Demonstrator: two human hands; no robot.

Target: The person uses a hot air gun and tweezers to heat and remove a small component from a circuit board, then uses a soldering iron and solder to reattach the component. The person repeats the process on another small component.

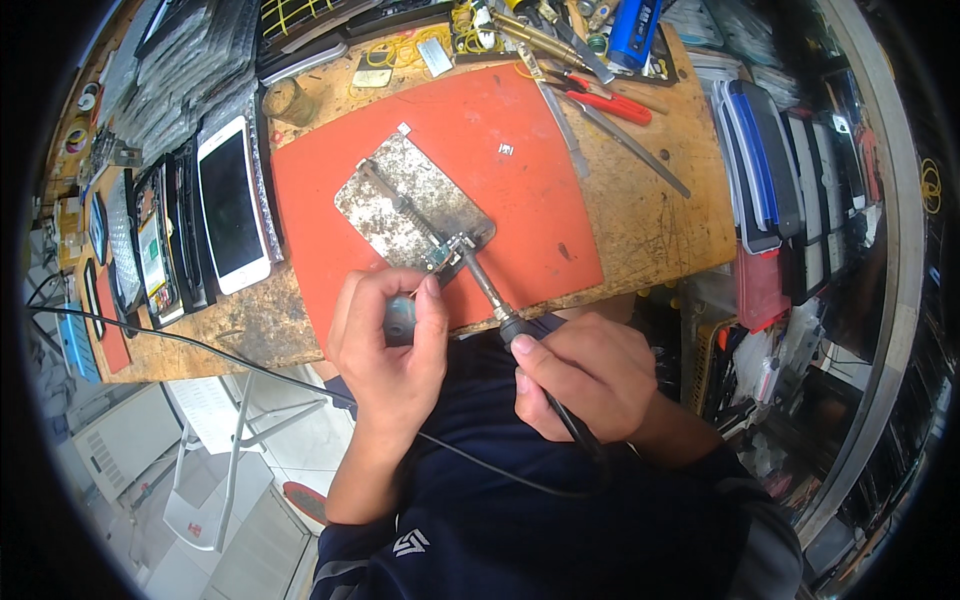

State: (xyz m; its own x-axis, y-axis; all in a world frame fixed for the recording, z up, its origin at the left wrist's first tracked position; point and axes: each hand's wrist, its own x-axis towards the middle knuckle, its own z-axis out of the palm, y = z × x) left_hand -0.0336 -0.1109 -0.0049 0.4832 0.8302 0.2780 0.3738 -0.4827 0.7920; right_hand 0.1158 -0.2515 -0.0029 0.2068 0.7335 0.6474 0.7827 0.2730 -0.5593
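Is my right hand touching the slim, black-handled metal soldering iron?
Touching. The head view shows the right hand gripping the soldering iron around its black handle.

Bright, fairly even light falls on the flat orange-red rectangular mat (pixel 530 140), and pale, mottled glints show on the worn silvery metal plate (pixel 405 190) lying on it, while the navy cloth shirt (pixel 570 520) below the mat reads nearly black. Focus is reasonably crisp around the mat, though its smallest parts blur together. Far right of it, fisheye distortion bows the long grey metal rail (pixel 905 240), and black vignetting swallows the corners.
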